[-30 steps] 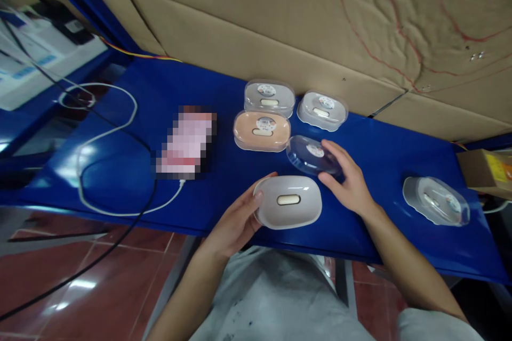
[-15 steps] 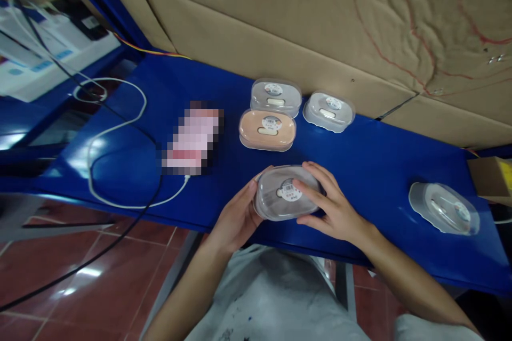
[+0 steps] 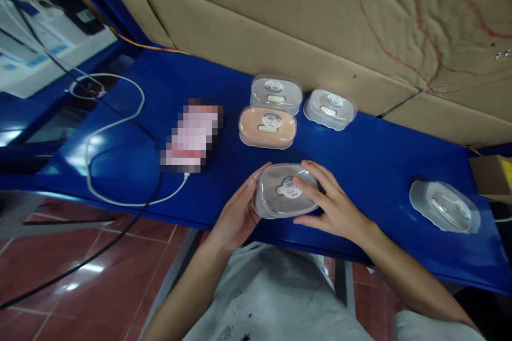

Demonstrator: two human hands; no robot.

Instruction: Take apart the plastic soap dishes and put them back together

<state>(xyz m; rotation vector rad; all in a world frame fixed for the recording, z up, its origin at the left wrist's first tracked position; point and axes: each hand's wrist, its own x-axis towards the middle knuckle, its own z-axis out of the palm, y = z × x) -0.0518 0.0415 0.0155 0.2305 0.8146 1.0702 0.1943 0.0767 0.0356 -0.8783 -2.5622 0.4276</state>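
Between my two hands, near the table's front edge, is a grey oval soap box [image 3: 270,192] with a clear lid and a round barcode label on top. My left hand [image 3: 239,210] grips its left end, the thumb along the lid's rim. Spread over the right end are the fingers of my right hand [image 3: 334,205], one fingertip resting at the label. Just beyond stands a peach soap box [image 3: 256,133], with a pale grey one [image 3: 260,90] directly behind it. Another grey soap box [image 3: 330,112] sits to their right.
A further soap box [image 3: 444,208] lies at the far right of the blue table [image 3: 384,170], by a cardboard carton [image 3: 490,181]. On the left, a blurred-out phone [image 3: 194,136] is plugged into a white cable [image 3: 90,165]. Cardboard sheeting [image 3: 280,21] lines the back.
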